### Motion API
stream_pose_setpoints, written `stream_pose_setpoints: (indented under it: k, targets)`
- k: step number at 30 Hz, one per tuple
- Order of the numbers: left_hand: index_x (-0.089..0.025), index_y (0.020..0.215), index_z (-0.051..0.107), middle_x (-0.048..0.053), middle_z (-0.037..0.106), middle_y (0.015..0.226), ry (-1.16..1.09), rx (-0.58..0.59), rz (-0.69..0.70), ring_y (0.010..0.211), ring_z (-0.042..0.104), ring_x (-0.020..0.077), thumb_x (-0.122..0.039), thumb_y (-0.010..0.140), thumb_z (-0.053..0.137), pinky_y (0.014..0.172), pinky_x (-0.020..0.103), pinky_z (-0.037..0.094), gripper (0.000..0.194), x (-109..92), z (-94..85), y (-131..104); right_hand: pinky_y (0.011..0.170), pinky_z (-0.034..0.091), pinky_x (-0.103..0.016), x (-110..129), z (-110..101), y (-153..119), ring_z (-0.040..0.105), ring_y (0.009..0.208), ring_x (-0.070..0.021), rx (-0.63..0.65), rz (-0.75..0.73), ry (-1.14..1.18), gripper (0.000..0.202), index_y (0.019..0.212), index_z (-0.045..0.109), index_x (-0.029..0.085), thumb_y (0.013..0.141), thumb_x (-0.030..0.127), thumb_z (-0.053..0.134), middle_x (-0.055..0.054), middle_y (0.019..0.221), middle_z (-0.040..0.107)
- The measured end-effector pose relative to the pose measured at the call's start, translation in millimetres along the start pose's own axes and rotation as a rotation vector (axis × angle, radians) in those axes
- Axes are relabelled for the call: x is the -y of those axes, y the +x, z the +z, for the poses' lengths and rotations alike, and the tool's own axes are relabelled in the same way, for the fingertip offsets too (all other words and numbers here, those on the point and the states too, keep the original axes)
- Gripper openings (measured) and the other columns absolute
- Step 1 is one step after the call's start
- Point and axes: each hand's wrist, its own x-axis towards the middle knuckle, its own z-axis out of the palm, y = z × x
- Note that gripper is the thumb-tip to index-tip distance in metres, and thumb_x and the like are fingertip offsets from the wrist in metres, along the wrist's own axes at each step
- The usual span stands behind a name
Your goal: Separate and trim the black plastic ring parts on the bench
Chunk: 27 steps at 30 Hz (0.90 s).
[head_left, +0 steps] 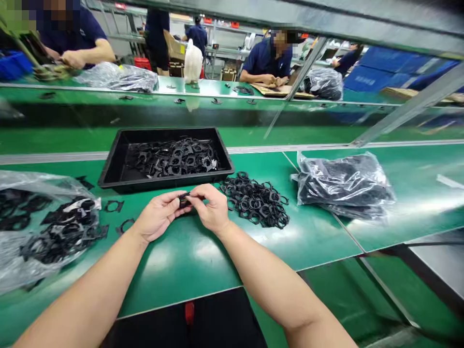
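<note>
My left hand [159, 215] and my right hand [210, 208] meet over the green table, both pinching one small black part [184, 199]. Fingers partly cover it. Just behind them stands a black tray [166, 183] holding many black parts. Right beside my right hand lies a loose pile of black rings [259, 200]. Off to the left, an open clear bag [54, 232] spills black flat parts, and two single ones, including a square-edged ring [113, 206], lie between the bag and my left hand.
A sealed clear bag of black parts [344, 186] lies on the right. Beyond the tray runs a metal rail, then a channel and a far bench [217, 88] where people in dark shirts sit. A slanted metal post [409, 111] rises at the right.
</note>
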Motion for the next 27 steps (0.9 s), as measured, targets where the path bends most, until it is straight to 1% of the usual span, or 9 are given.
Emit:
stream_pose_setpoints:
  k: [3, 5, 9, 11, 15, 17, 19, 22, 27]
  targets:
    - [-0.018, 0.094, 0.072, 0.006, 0.071, 0.098, 0.005, -0.011, 0.006, 0.095, 0.063, 0.0190, -0.027, 0.068, 0.077, 0.090, 0.036, 0.050, 0.028, -0.4, -1.3, -1.2, 0.071, 0.049, -0.027, 2.0, -0.6, 0.6, 0.059, 0.073, -0.0129, 0.020, 0.098, 0.033, 0.009, 0.072, 0.063, 0.019, 0.079, 0.025, 0.063, -0.002, 0.075, 0.064]
    - [-0.017, 0.094, 0.072, 0.006, 0.072, 0.096, 0.030, 0.001, 0.004, 0.090, 0.064, 0.0178, -0.028, 0.068, 0.076, 0.087, 0.034, 0.051, 0.028, -1.3, -2.3, -1.5, 0.066, 0.050, -0.026, 1.9, 0.6, 0.8, 0.059, 0.068, -0.0124, 0.034, 0.248, 0.164, 0.012, 0.073, 0.062, 0.019, 0.076, 0.030, 0.065, -0.002, 0.073, 0.062]
    - [-0.015, 0.099, 0.070, 0.008, 0.071, 0.090, 0.104, 0.054, -0.032, 0.082, 0.065, 0.0167, -0.031, 0.071, 0.074, 0.075, 0.027, 0.051, 0.032, -5.1, -3.7, -1.5, 0.053, 0.049, -0.024, -0.9, 4.3, 1.4, 0.056, 0.054, -0.0087, 0.074, 0.615, 0.554, 0.028, 0.089, 0.060, 0.018, 0.070, 0.037, 0.069, 0.002, 0.069, 0.059]
    - [-0.014, 0.097, 0.070, 0.008, 0.070, 0.088, 0.115, 0.044, -0.063, 0.079, 0.065, 0.0166, -0.033, 0.073, 0.071, 0.068, 0.025, 0.050, 0.030, -7.0, -3.7, -1.4, 0.052, 0.047, -0.022, -2.0, 4.7, 1.9, 0.054, 0.052, -0.0074, 0.087, 0.682, 0.605, 0.032, 0.095, 0.061, 0.018, 0.071, 0.038, 0.068, 0.003, 0.067, 0.058]
    - [-0.015, 0.090, 0.069, 0.005, 0.067, 0.081, 0.124, -0.010, -0.132, 0.062, 0.060, 0.0118, -0.037, 0.077, 0.065, 0.051, 0.021, 0.043, 0.026, -8.1, -2.7, -1.0, 0.056, 0.048, -0.022, -2.3, 4.0, 2.8, 0.057, 0.063, -0.0090, 0.104, 0.571, 0.503, 0.030, 0.098, 0.065, 0.019, 0.074, 0.037, 0.065, 0.000, 0.078, 0.059]
    - [-0.014, 0.090, 0.068, 0.005, 0.066, 0.080, 0.121, -0.010, -0.121, 0.060, 0.057, 0.0102, -0.042, 0.080, 0.061, 0.049, 0.020, 0.041, 0.031, -7.2, -2.6, -0.3, 0.056, 0.049, -0.023, -3.0, 4.0, 3.4, 0.057, 0.061, -0.0089, 0.128, 0.554, 0.467, 0.027, 0.093, 0.066, 0.019, 0.072, 0.036, 0.067, 0.000, 0.078, 0.060]
    - [-0.015, 0.093, 0.068, 0.005, 0.066, 0.081, 0.130, -0.016, -0.042, 0.062, 0.056, 0.0093, -0.043, 0.077, 0.064, 0.053, 0.020, 0.043, 0.032, -5.7, -3.2, 0.8, 0.052, 0.048, -0.022, -4.4, 4.2, 4.1, 0.055, 0.054, -0.0082, 0.107, 0.635, 0.466, 0.023, 0.085, 0.065, 0.017, 0.072, 0.036, 0.067, 0.001, 0.069, 0.059]
    - [-0.016, 0.096, 0.069, 0.003, 0.067, 0.085, 0.229, -0.073, 0.096, 0.069, 0.056, 0.0084, -0.028, 0.066, 0.077, 0.062, 0.019, 0.045, 0.033, -3.2, -4.7, 2.8, 0.050, 0.047, -0.023, -6.8, 4.1, 4.2, 0.055, 0.051, -0.0092, 0.086, 0.744, 0.462, 0.023, 0.079, 0.059, 0.017, 0.072, 0.038, 0.065, 0.001, 0.063, 0.060]
    - [-0.015, 0.091, 0.070, 0.005, 0.070, 0.086, 0.287, -0.183, 0.162, 0.079, 0.062, 0.0141, -0.031, 0.069, 0.075, 0.072, 0.027, 0.050, 0.028, 0.2, -8.1, 5.0, 0.056, 0.046, -0.023, -7.1, 4.1, -0.4, 0.054, 0.058, -0.0097, 0.162, 0.519, 0.134, 0.020, 0.072, 0.061, 0.017, 0.075, 0.036, 0.063, 0.000, 0.066, 0.061]
